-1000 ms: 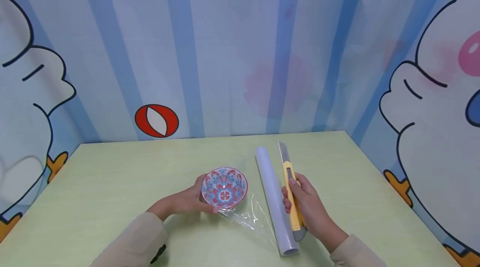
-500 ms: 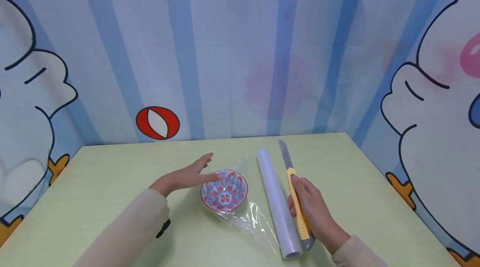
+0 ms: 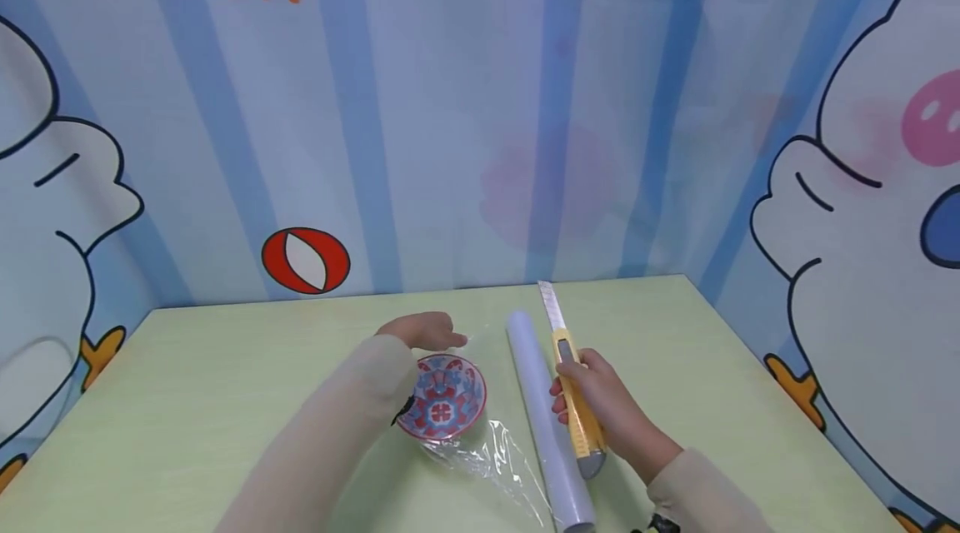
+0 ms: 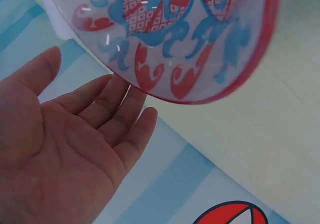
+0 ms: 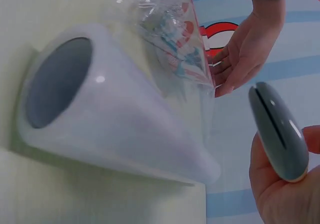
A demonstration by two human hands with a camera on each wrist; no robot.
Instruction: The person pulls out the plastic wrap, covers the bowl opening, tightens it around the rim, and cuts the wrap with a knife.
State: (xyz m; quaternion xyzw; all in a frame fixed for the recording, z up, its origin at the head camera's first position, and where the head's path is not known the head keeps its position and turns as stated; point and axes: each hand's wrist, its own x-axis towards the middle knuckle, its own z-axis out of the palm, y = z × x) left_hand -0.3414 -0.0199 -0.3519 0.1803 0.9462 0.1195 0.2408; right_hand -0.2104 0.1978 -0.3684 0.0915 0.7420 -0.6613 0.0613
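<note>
A small bowl (image 3: 453, 400) patterned in red and blue stands on the table with clear cling film (image 3: 495, 458) over and around it. The film stretches right to a pale roll (image 3: 543, 416), whose near end shows hollow in the right wrist view. My left hand (image 3: 423, 331) is at the bowl's far side, its forearm crossing the bowl's left edge. In the left wrist view, its loose fingers (image 4: 117, 103) lie right by the rim. My right hand (image 3: 600, 400) grips a yellow utility knife (image 3: 577, 412), blade out and pointing away, just right of the roll.
The pale green table (image 3: 247, 400) ends at a striped blue backdrop (image 3: 450, 141) with printed cartoon figures. A dark band (image 3: 405, 410) shows at the left sleeve.
My left hand has let go of the bowl's left side, lifted over it and moved to its far side. The right hand keeps the utility knife, with its tilt slightly changed.
</note>
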